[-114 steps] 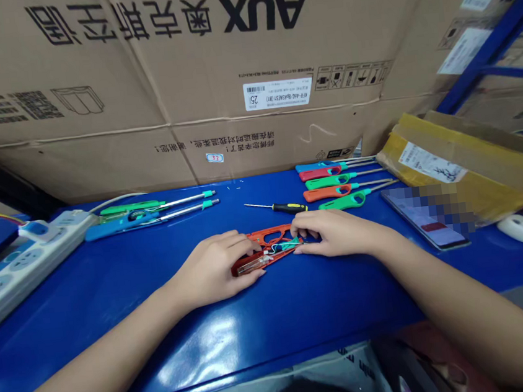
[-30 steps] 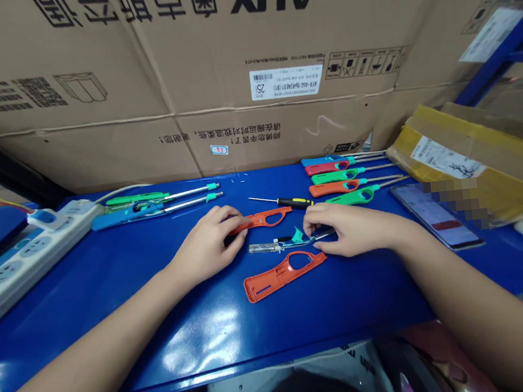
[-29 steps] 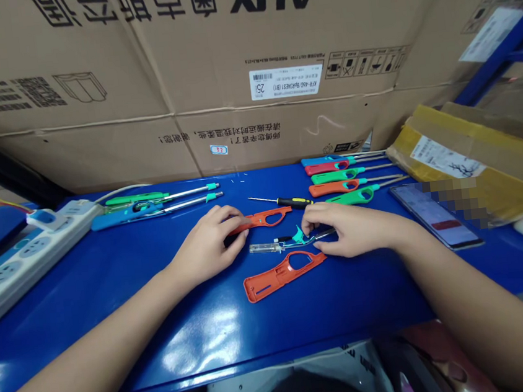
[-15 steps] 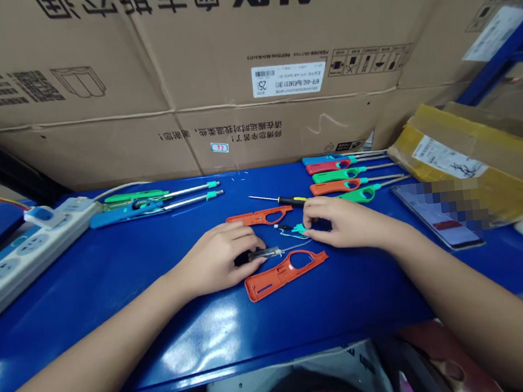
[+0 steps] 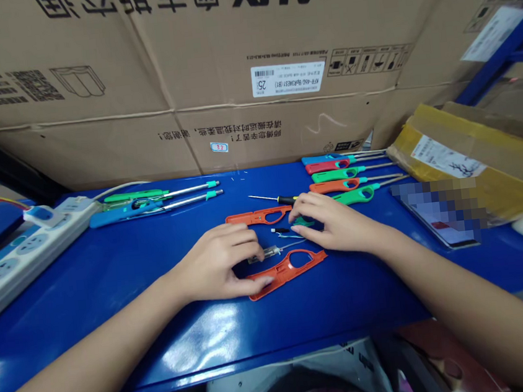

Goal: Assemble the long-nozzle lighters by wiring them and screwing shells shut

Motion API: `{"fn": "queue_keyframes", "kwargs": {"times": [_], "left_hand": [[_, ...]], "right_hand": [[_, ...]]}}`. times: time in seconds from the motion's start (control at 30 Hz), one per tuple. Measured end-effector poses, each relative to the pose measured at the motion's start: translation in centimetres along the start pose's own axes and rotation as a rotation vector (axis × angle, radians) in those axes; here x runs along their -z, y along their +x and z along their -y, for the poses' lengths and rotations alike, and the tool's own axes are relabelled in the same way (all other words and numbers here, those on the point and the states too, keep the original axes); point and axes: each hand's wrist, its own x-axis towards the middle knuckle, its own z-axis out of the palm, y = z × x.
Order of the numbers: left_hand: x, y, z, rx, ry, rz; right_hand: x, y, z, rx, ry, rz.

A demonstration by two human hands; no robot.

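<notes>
At the clock-face centre on the blue table [image 5: 312, 321], a transparent lighter reservoir [image 5: 271, 252] is lying between a far orange casing half [image 5: 246, 217], toward 12 o'clock, and a near orange casing half [image 5: 284, 273], at 4 o'clock, the latter showing its hollow inner side. From 9 o'clock the left hand [image 5: 224, 259] is reaching in with thumb and fingers parted, the thumb resting on the near orange casing half and the fingertips partly covering the reservoir. From between 2 and 3 o'clock the right hand [image 5: 332, 223] is curving thumb and forefinger about a teal trigger [image 5: 304, 221]; the view is not showing whether they are gripping it. Beside these digits, at 1 o'clock, a black igniter [image 5: 282, 229] is lying. Farther out, a screwdriver [image 5: 284, 200] is lying at 1 o'clock, assorted gas lighters [image 5: 328, 187] at 2, a smartphone [image 5: 431, 210] at 3, and an opened blue lighter [image 5: 110, 218] at 10.
</notes>
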Motion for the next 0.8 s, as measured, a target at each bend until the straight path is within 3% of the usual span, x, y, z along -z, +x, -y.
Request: {"fn": "queue_keyframes", "kwargs": {"times": [0.2, 0.37, 0.6, 0.7, 0.8], "left_hand": [[-0.5, 0.1, -0.5, -0.059, -0.04, 0.073], [-1.1, 0.0, -0.6, -0.105, -0.084, 0.063], [-1.4, 0.0, -0.5, -0.027, -0.037, 0.025], [-1.3, -0.1, -0.4, 0.015, -0.028, -0.022], [-1.3, -0.1, -0.3, 0.081, -0.031, -0.08]], "right_hand": [[-1.2, 0.4, 0.7, 0.015, -0.027, 0.046], [-1.0, 0.4, 1.1, -0.074, 0.001, 0.016], [-1.3, 0.5, 0.4, -0.134, -0.031, -0.098], [-1.3, 0.5, -0.1, -0.172, 0.024, -0.195], [-1.2, 0.5, -0.1, -0.171, 0.029, -0.208]]}}
